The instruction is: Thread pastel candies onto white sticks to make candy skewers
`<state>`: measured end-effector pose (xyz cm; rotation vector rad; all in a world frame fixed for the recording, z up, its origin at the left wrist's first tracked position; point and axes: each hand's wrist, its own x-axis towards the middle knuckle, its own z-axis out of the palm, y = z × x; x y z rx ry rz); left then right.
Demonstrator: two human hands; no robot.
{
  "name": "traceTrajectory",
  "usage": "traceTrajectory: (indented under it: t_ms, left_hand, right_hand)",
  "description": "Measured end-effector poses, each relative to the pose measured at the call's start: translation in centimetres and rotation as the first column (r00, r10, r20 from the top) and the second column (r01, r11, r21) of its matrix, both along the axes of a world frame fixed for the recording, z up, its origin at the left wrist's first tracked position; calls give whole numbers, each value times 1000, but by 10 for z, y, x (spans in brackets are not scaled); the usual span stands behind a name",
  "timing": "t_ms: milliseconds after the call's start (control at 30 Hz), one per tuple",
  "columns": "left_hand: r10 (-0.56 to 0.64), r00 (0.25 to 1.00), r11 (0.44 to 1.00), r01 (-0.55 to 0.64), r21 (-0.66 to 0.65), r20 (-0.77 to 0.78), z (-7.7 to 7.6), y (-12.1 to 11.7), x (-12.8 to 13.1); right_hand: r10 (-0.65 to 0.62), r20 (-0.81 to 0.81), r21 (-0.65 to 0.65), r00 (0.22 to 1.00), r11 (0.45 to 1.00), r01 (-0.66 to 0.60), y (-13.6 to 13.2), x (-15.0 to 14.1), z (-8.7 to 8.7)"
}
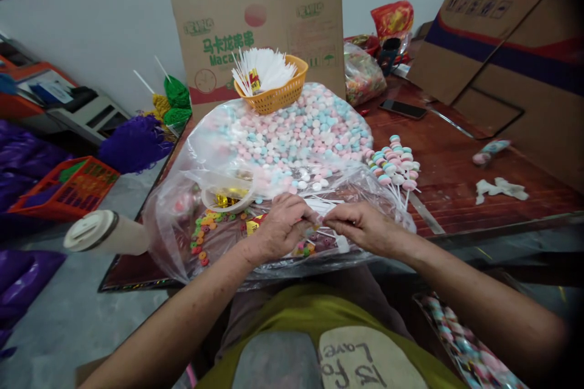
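Observation:
My left hand [288, 225] and my right hand [362, 226] meet above the front of the table, fingertips pinched close together. Whatever small thing lies between their fingers is mostly hidden. Just beyond and under them are loose white sticks [322, 203] on clear plastic. To the left of my left hand, colourful ring candies [201, 237] form a curved row, near a white ring-shaped roll [228, 197] with gold inside. A large clear bag of pastel candies [301, 134] spreads behind the hands. Finished-looking candy skewers [395, 161] are piled to its right.
An orange basket [278, 99] of white sticks rests on the candy bag, before a cardboard box [255, 18]. A lidded cup [107, 232] is at the left edge. On the right are a phone [402, 109], a crumpled tissue [502, 189] and a large carton [515, 73].

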<state>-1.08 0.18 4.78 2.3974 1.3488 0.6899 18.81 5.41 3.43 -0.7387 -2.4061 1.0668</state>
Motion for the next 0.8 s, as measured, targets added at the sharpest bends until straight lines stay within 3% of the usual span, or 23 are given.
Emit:
traceTrajectory:
  t_ms: [100, 233, 367, 500, 667, 800]
  left_hand:
    - [-16, 988, 1000, 20, -22, 156, -3, 1, -2]
    - [15, 926, 989, 42, -141, 377, -4, 1, -4]
    - [55, 869, 956, 96, -277, 491, 0, 3, -6]
    - [141, 766, 924, 126, -362, 627, -10, 6, -1]
    - [366, 456, 887, 93, -452, 812, -33, -1, 10]
    - [421, 420, 811, 222, -541, 804, -41, -13, 15]
  right_hand:
    - [22, -106, 20, 994, 1000, -20, -1, -2, -1]
    - [61, -205, 151, 977, 988, -30, -6, -3, 0]
    - [-118, -249, 215, 961, 961, 174, -3, 0, 7]
    - [-95, -202, -5, 975, 995, 96, 1, -7, 1]
    - [-353, -358, -320, 864, 916, 241, -8, -25, -17]
    - [-441, -351, -381, 826, 873, 304, -25, -34, -18]
